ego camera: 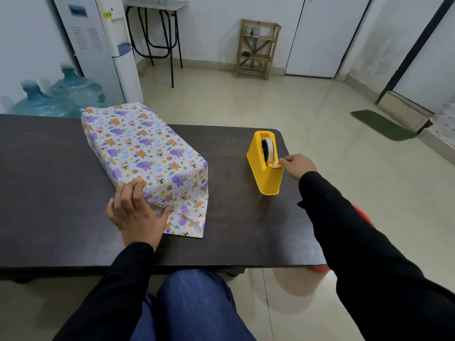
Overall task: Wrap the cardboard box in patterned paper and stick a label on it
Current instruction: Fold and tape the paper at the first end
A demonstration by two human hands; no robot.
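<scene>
1. The box (145,146) lies on the dark bench (49,193), left of the middle, with its long side running away from the person. Its top and visible sides are covered in patterned paper (190,219) printed with small animals and rainbows.
2. At the near end the paper is not closed: a loose flap spreads flat on the bench.
3. The left hand (135,212) rests on the near left corner of the box. Its grip is wide, with the fingers spread over the paper and the thumb pressing the fold at the end face.
4. A yellow tape dispenser (263,178) stands to the right of the box, near the bench's right edge and well apart from it.
5. The right hand (298,166) reaches to the dispenser's cutter. Its grip is narrow, thumb and forefinger pinching the free end of the tape (270,146).
</scene>
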